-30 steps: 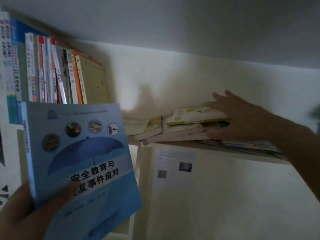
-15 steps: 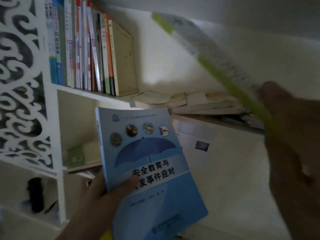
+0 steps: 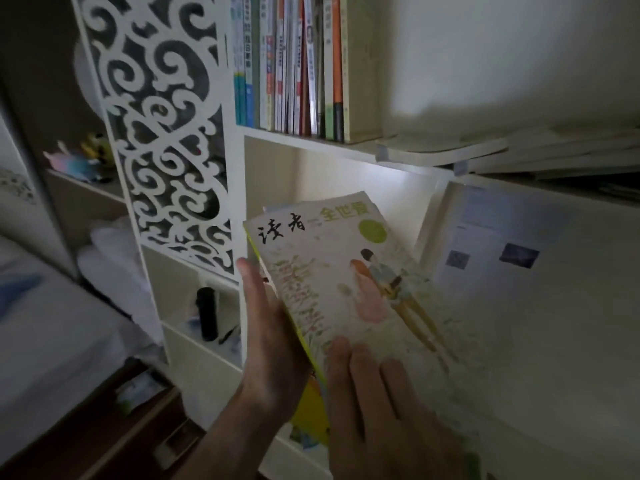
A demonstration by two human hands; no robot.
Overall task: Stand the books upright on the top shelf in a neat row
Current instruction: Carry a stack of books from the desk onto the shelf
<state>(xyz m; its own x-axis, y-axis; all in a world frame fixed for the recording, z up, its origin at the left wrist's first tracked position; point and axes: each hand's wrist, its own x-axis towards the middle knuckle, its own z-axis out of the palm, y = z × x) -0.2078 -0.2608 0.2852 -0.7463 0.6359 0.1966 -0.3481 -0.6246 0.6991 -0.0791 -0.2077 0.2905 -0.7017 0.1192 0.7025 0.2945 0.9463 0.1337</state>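
So both hands are on the magazine (image 3: 346, 278) right now, the pale one with a yellow-green spine and a drawing of two people on the cover. It's held tilted out in front of the bookcase, below the top shelf (image 3: 304, 138) and near the camera. The left hand (image 3: 273, 344) has its grip along the spine edge, fingers running up the side and palm behind, so it's holding the thing. The right hand (image 3: 384, 407) lies flat on the lower part of the cover with straight fingers, pressing rather than grabbing. Something yellow peeks out underneath the magazine, can't tell what it is.

Up on the top shelf, the upright row of books (image 3: 294, 64) stands at the left end, packed close together. To the right of that row there's a flat pile of books (image 3: 485, 150) lying on their sides, a bit blurry.

Left of the shelf is a white scrollwork panel (image 3: 162, 126). Lower down in a cubby stands a black bottle (image 3: 206, 313). The cabinet door (image 3: 519, 306) on the right has a label with a QR code stuck on it.
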